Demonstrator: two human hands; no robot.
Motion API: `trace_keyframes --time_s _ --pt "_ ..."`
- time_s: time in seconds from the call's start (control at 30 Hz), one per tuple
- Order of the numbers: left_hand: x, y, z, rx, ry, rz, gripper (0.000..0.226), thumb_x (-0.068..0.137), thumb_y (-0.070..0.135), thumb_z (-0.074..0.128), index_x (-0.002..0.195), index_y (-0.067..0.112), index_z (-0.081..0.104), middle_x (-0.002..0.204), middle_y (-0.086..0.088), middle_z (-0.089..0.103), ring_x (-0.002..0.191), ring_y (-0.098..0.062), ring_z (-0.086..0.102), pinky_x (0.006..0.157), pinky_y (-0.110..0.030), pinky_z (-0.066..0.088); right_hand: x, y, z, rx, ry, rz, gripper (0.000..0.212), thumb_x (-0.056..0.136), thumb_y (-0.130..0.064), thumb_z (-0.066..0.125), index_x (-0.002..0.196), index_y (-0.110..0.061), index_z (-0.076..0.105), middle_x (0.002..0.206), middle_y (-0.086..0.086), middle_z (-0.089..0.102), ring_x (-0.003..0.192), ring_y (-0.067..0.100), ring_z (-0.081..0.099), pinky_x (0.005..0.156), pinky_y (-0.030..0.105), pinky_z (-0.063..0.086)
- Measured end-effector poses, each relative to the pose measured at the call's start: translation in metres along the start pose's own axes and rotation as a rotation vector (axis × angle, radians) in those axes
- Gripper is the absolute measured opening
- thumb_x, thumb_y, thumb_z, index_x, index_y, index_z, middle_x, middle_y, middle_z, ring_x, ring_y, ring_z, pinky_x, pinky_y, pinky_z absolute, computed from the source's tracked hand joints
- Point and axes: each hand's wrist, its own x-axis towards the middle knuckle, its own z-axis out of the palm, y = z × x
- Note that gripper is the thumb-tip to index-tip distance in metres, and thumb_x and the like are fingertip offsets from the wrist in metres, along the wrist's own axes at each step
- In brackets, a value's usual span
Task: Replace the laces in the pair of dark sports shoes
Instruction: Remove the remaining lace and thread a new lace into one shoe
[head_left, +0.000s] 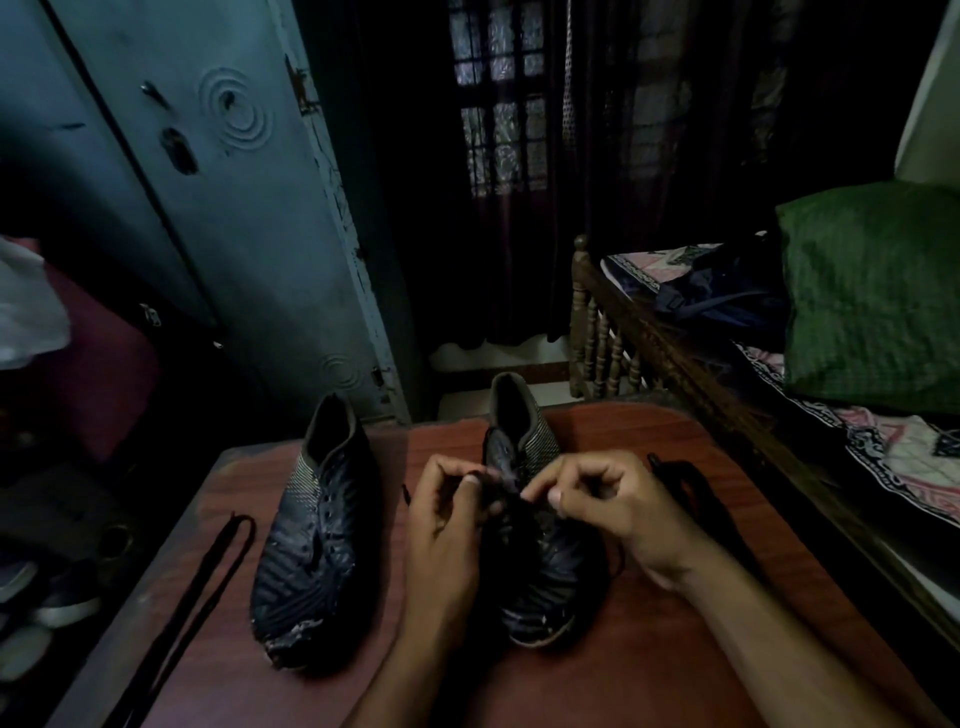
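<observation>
Sitting side by side on a reddish-brown wooden tabletop, toes toward the wearer: a pair of dark, ribbed sports shoes with speckled pale collars. Standing at the left, eyelets bare, scuffed white at the toe: the left dark shoe. Lying just beside it along the table's left edge: a long black lace, doubled into a narrow loop. Resting at the centre, mostly covered by both hands: the right dark shoe. Hovering over its eyelet area: the left hand, fingers curled, thumb and forefinger pinching what is probably a thin black lace end, though too dim to tell for sure. Meeting it from the other side: the right hand, fingers likewise curled, thumb and fingertips pinching a dark strand over the shoe's tongue. Trailing on the table behind the right wrist: another black lace, loosely looped. Standing at the right: a carved wooden bed frame bearing a green pillow and a patterned pink sheet. Rising behind at the left: a worn blue-grey metal cupboard.
</observation>
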Motion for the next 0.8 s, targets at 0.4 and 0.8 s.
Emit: trace_keyframes --time_s 0.4,0.8 --pt "-0.015 0.013 0.007 0.563 -0.378 0.542 0.044 0.089 -0.001 0.068 0.125 0.023 0.073 0.123 0.012 0.062 0.113 -0.005 0.062 0.095 -0.017 0.047 0.012 -0.011 -0.012 0.756 0.618 0.029 0.025 0.106 -0.029 0.042 0.086 -0.017 0.05 0.065 0.005 0.059 0.056 0.019 0.062 0.062 0.041 0.061" --pt "-0.001 -0.006 -0.002 0.672 -0.12 0.237 0.041 0.092 0.01 0.072 0.129 0.028 0.066 0.108 0.021 0.057 0.096 0.0 0.06 0.085 -0.021 0.052 0.008 0.028 -0.006 -0.711 0.317 -0.138 0.021 0.083 -0.044 0.076 0.094 -0.029 0.066 0.101 -0.018 0.057 0.099 -0.001 0.057 0.084 0.014 0.044"
